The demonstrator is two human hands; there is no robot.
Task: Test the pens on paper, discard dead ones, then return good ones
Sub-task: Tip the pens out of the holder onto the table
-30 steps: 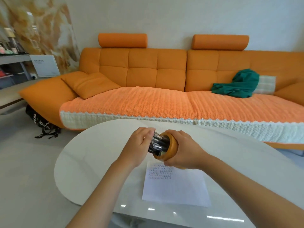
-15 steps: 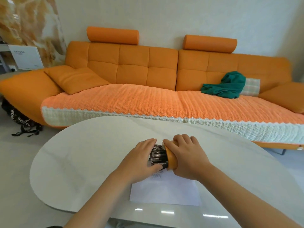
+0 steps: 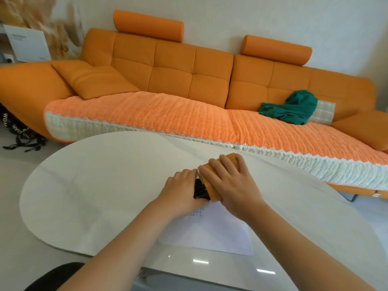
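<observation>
My right hand wraps over an orange pen holder, fingers curled across its side. It is tipped over just above the white oval table, with its mouth turned toward my left. A bunch of black pens sticks out of that mouth, and my left hand closes around them, fingers curled over the bundle right at the rim. I cannot tell whether the holder touches the tabletop. A sheet of paper lies flat on the table just below my hands, with small rows of dark marks near its top edge. Beyond the table stands an orange sofa with a green cloth heaped on its seat.
</observation>
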